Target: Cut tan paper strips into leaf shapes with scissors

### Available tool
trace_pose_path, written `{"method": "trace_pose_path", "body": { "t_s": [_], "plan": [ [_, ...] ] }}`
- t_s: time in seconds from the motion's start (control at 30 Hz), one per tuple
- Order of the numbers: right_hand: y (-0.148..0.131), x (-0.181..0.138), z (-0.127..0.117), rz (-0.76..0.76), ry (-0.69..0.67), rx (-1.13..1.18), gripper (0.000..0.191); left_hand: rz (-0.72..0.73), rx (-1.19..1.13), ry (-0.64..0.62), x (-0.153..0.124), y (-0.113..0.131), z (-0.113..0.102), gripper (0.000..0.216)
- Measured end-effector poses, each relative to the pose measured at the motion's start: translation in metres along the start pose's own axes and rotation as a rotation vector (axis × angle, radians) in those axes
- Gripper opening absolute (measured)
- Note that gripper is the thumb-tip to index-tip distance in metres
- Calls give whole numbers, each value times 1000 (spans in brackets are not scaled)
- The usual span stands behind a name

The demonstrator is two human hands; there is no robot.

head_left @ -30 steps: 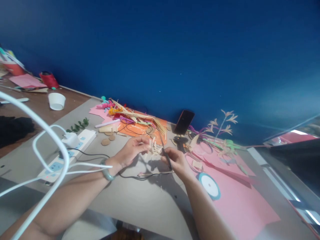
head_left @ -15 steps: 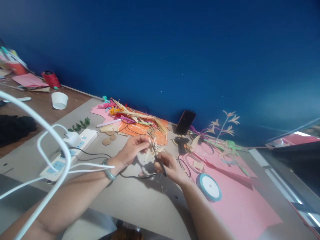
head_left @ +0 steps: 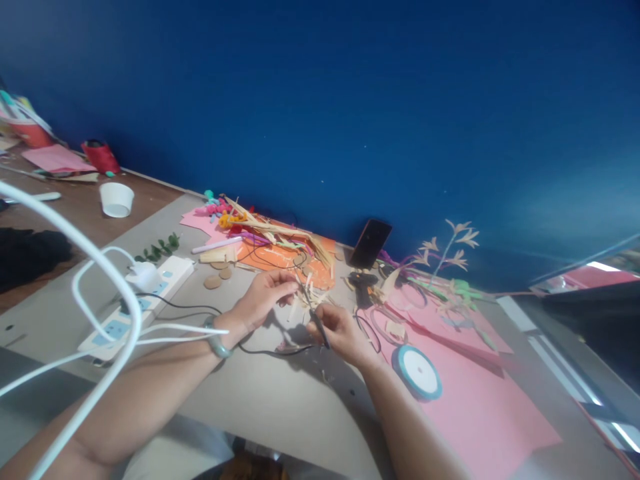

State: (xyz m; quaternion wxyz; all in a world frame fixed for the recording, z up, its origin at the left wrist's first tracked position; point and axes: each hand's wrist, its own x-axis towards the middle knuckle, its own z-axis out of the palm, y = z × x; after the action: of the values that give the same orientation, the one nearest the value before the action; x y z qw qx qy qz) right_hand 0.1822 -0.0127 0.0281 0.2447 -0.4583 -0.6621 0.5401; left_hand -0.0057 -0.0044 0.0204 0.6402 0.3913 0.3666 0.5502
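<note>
Closest to us, a thick white cable (head_left: 107, 267) loops across the left of the view, in front of the left forearm. Both forearms reach out over the grey table (head_left: 280, 407), and a pale green bracelet (head_left: 218, 344) sits on the left wrist.

The left hand (head_left: 263, 300) is raised a little above the table. Its fingers (head_left: 287, 288) are pinched together on a small bunch of straw strips (head_left: 306, 293), which fan out to the right of the fingertips. Just beside it, the right hand (head_left: 340, 330) has its fingers (head_left: 325, 319) curled tightly round a slim dark tool (head_left: 319, 325). The tip of the tool points up towards the strips, but we cannot tell what kind of tool it is. A black cord (head_left: 270, 351) trails across the table under both hands.

To the right of the right wrist, a blue ribbon spool (head_left: 417, 372) lies on a large pink sheet (head_left: 480, 407). To the left, a white power strip (head_left: 145, 297) holds a plugged-in charger, with a green leaf sprig (head_left: 157, 250) and some cardboard discs (head_left: 213, 282) just beyond it.

Further back, an orange sheet (head_left: 265, 259) carries a heap of straw and coloured bits. A dark phone (head_left: 370, 243) leans upright near the wall, with a paper branch (head_left: 450, 247) to its right. Far off on the left, a white cup (head_left: 117, 199) stands on brown wood. The blue wall (head_left: 350, 100) fills the rest of the view.
</note>
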Motion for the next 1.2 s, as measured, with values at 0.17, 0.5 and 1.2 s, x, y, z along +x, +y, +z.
{"method": "trace_pose_path", "body": {
  "t_s": [0.17,0.5,1.2],
  "plan": [
    [3,1,-1,-3,6,20,39,-9,3,4,0,-1,-1,19],
    [3,0,-3,1,22,4,40,-9,-9,-11,0,-1,-1,19],
    [-5,-3,-6,-57,29,-77,39,-31,-59,17,-2,4,3,21]
  ]
}}
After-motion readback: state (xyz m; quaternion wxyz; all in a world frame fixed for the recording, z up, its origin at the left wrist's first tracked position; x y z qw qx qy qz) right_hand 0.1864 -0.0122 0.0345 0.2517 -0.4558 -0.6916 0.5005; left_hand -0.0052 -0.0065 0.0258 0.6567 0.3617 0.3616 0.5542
